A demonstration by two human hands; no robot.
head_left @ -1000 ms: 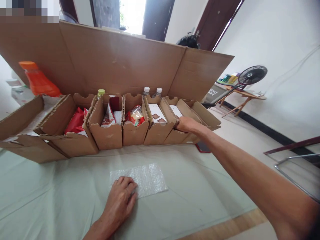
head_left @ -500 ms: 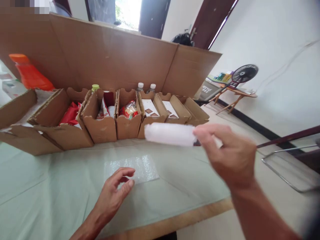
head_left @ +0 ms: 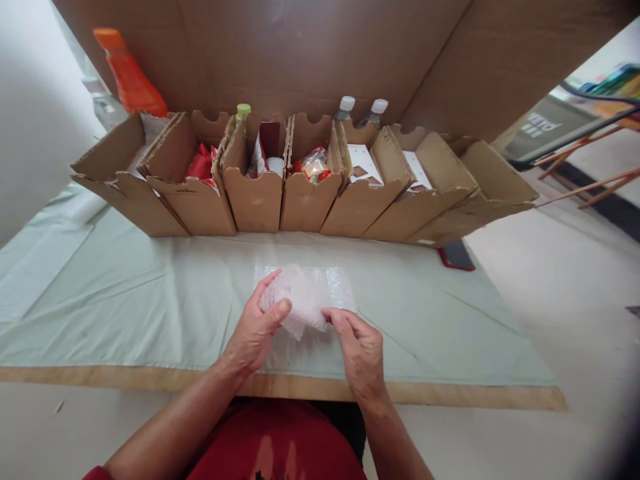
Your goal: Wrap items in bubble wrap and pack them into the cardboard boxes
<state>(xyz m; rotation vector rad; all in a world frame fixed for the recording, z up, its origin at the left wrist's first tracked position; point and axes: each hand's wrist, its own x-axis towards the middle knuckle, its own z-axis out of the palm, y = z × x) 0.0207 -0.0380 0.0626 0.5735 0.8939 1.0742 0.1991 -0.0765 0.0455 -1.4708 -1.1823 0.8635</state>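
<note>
"Bubble-wrap bundle [head_left: 303, 293] has swung leftward since the last frame."

"And the fingers, in the head view?"

"Left hand [head_left: 255, 333] grips it, thumb on top; right hand [head_left: 363, 350] pinches its right edge."

"Where is it?"

"Over the flat bubble-wrap sheet [head_left: 343, 288], behind the front edge of the table [head_left: 450, 395]."

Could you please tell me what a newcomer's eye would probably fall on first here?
Probably the bright orange bottle, behind the left end of the row of cardboard boxes. Next might come the crinkled bubble-wrap bundle at the centre, held in the left hand, with the right hand at its edge. The red packet also stands out, in the second box from the left.
</note>
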